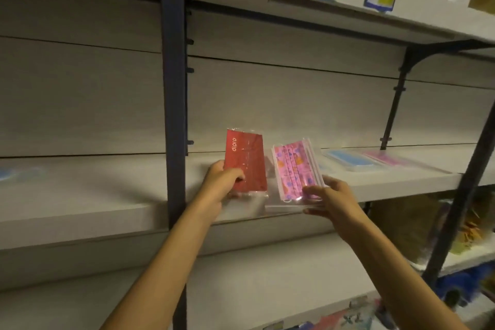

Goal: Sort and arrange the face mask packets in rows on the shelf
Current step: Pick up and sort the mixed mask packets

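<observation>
Two packets are held above the front edge of the middle shelf, side by side and just apart. The red packet is gripped at its lower end by the left hand, thumb curled over its face. The pink patterned packet is pinched at its lower right corner by the right hand, on top of what appears to be a small stack of clear-wrapped packets. Both packets are held with their long axes running from the front edge toward the back panel, tilted slightly left. A blue packet and a pink packet are already laid flat further right on the shelf, long axes running along the shelf. That row is nearer the right hand, so the pink patterned packet is judged likelier to be set down next, after being turned to match.
</observation>
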A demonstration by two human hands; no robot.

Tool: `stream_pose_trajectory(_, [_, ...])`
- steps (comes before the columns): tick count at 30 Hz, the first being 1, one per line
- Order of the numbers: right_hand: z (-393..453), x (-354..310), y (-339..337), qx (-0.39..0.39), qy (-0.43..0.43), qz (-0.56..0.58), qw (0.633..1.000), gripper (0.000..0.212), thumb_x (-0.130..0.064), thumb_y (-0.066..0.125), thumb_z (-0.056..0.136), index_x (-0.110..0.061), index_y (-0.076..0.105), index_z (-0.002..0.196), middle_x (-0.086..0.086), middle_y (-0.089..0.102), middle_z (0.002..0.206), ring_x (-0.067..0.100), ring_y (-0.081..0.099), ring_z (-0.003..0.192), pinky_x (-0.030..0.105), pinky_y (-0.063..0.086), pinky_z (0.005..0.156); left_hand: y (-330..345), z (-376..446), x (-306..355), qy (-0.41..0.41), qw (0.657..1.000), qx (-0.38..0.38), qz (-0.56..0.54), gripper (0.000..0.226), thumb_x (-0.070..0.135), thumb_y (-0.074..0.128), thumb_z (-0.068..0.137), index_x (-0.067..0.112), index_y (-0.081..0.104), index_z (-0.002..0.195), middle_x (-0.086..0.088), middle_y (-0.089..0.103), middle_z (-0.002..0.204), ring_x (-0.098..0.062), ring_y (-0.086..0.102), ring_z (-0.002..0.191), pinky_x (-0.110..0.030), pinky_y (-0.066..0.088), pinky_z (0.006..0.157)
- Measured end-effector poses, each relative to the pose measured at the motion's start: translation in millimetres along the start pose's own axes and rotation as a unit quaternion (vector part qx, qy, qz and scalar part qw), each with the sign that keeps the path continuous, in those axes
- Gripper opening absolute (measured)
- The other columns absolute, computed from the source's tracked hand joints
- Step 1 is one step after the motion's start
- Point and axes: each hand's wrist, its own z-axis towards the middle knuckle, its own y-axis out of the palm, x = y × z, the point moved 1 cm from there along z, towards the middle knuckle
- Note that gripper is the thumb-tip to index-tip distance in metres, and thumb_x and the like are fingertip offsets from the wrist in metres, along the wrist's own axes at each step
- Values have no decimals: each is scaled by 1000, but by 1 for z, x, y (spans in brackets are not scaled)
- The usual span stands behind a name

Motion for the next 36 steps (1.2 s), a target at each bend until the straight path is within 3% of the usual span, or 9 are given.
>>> stream_pose_trajectory(5, [70,-9,-26,-19,2,-10,1000,34,0,62,92,-6,59,126,14,73,104,29,75,82,32,60,62,25,70,20,10,996,41,77,23,-2,61,88,9,63,108,-7,65,94,-11,56,71,-13,40,47])
stream_pose_trajectory(13, [124,-2,-43,-60,11,4,998,36,1,60,93,-2,57,129,18,72,106,34,74,87,34,60,63,49,138,7,-30,969,34,242,43,4,74,77,6,62,118,-11,69,113,-21,63,95,-24,53,68])
stream_pose_trajectory(16, [135,1,-52,-66,15,-2,998,36,-1,61,94,-5,55,129,14,72,104,28,75,82,32,60,61,47,159,-11,-48,934,62,350,65,36,80,52,22,65,114,-2,69,113,-22,63,102,-37,54,89])
stream_pose_trajectory(21, [154,8,-75,-74,22,-4,997,42,-1,62,93,-4,53,134,15,71,108,26,75,82,30,59,58,63,147,-13,-23,815,83,572,88,66,67,77,18,39,146,-10,38,147,-32,31,137,-49,35,108])
stream_pose_trajectory(25, [170,15,-95,-82,26,-2,996,42,-2,63,93,-6,54,134,15,71,110,27,75,85,31,59,59,73,148,-13,-2,784,-7,621,55,62,46,94,38,47,143,3,31,159,-29,26,143,-52,25,109])
stream_pose_trajectory(28, [184,22,-112,-95,28,-3,995,42,-3,64,93,-6,55,134,14,71,112,28,74,88,32,60,60,77,149,-16,-6,785,-27,618,50,59,42,97,43,44,145,8,37,156,-28,30,141,-51,23,106])
stream_pose_trajectory(32, [203,24,-140,-107,22,-3,994,42,-3,64,92,-5,55,134,13,71,112,26,73,88,30,58,58,94,147,-4,8,778,31,628,39,51,50,94,43,58,131,9,56,138,-26,43,130,-46,29,98])
stream_pose_trajectory(34, [211,23,-154,-107,17,1,994,41,-1,63,92,-4,56,132,14,71,112,27,73,88,28,57,56,116,148,6,74,784,73,611,33,51,51,92,41,63,121,10,62,125,-24,50,122,-42,30,91])
stream_pose_trajectory(36, [221,24,-178,-109,16,-1,994,38,-1,63,92,-3,57,129,14,71,112,26,73,87,27,56,54,158,151,13,139,788,83,595,33,52,51,93,42,60,124,12,57,132,-21,48,126,-42,30,97])
